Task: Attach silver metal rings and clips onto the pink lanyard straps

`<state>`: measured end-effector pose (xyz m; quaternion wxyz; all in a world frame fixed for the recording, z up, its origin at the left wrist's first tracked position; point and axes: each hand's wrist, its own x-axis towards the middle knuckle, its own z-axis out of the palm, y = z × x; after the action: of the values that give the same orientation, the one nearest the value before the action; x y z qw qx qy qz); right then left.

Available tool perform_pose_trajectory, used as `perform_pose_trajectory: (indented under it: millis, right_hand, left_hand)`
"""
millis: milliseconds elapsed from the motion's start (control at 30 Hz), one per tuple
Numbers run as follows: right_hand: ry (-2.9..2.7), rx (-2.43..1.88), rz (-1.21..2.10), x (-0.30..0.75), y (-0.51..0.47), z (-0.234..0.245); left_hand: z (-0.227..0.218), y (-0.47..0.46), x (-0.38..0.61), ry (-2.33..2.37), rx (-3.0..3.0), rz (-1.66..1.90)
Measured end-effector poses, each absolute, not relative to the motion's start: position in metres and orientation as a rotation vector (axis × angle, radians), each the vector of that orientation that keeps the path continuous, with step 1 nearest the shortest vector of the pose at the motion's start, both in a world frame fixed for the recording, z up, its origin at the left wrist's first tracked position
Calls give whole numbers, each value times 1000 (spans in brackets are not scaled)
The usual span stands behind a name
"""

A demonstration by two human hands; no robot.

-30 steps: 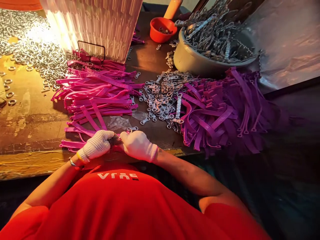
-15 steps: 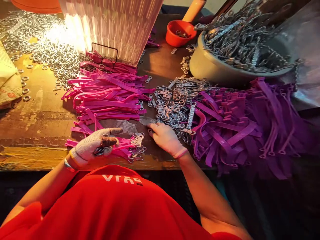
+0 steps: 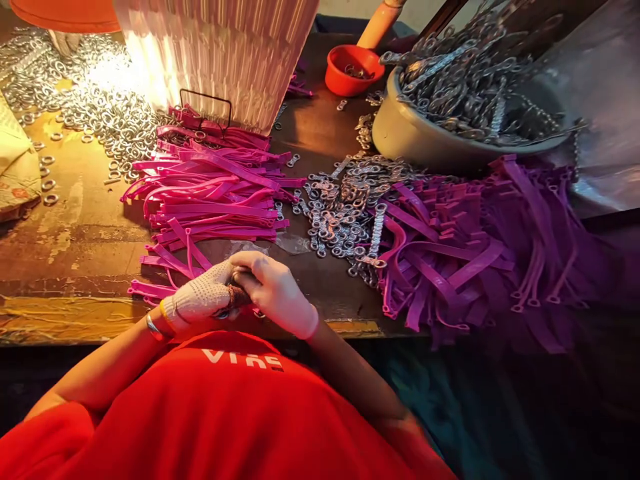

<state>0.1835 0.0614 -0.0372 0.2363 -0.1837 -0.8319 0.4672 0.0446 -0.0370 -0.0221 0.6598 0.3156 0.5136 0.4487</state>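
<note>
In front of my shirt, my left hand (image 3: 200, 297) and my right hand (image 3: 283, 293), both in light gloves, come together over the table's front edge. My left fingers are curled round small metal rings (image 3: 223, 313), mostly hidden, with a brownish wrap on a finger. The right hand's fingers close in over the left fingertips, and what they pinch cannot be made out. Under and beside the hands lie a few pink straps (image 3: 185, 257). A larger heap of pink straps (image 3: 215, 180) sits just beyond. To the right is a pile of silver metal links (image 3: 340, 220).
Purple straps (image 3: 450, 260) are heaped at the right. Behind them stands a grey tub (image 3: 425, 137) full of metal chain pieces. A small red bowl (image 3: 345, 80), a corrugated panel (image 3: 220, 60) and a heap of loose metal rings (image 3: 100, 100) lie farther back.
My right hand has moved left from the edge of the metal links to meet my left hand. The left fingers, partly spread before, are now curled in under the right hand.
</note>
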Motion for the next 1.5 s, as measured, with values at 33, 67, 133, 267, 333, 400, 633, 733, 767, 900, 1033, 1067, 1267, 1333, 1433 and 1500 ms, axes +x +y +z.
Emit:
perform_pose_trajectory:
  millis: [33,67,133,267,333,400,633,733,767,900,1033,1067,1267,1333,1433,1500]
  right_hand:
    - [-2207,-574,1335,182,62,-38]
    - [-2117,-662,1400,182,63,-39]
    - [-1928,-829,1521,183,63,-41]
    - [-1701,-970,1594,181,52,-49]
    - [-1725,-983,1538,179,44,-52]
    - [-1856,-945,1423,179,41,-53]
    - [-2273,-628,1391,189,65,-41]
    - [-2380,-378,1426,186,68,-40]
    - [-2402,-365,1374,185,67,-40]
    - [-2593,-508,972,186,63,-39]
    - [-2787,-573,553,187,70,-30]
    - [-2803,-577,499,187,71,-28]
    - [-2710,-778,419,184,56,-33]
    - [-2613,-889,510,185,50,-38]
    - [-2356,-965,883,185,69,-44]
    - [-2148,-1020,973,180,104,-47]
  left_hand:
    - [-21,-38,44,1176,701,1048]
    - [-21,-40,42,1198,677,1086]
    - [-21,-44,41,1263,619,1161]
    - [-29,-49,45,1319,522,1242]
    - [-33,-50,48,1335,498,1278]
    - [-33,-52,49,1347,492,1315]
    - [-24,-53,38,1264,589,1165]
    - [-30,-50,35,1289,638,1153]
    - [-32,-50,35,1322,652,1140]
    - [-31,-49,35,1429,737,1091]
    - [-23,-44,37,1544,1012,1092]
    - [-23,-42,38,1553,1017,1084]
    - [-33,-25,41,1350,660,1082]
    - [-35,-16,41,1314,597,1158]
    - [-31,2,38,1301,562,1206]
    - [-27,15,35,1348,628,1162]
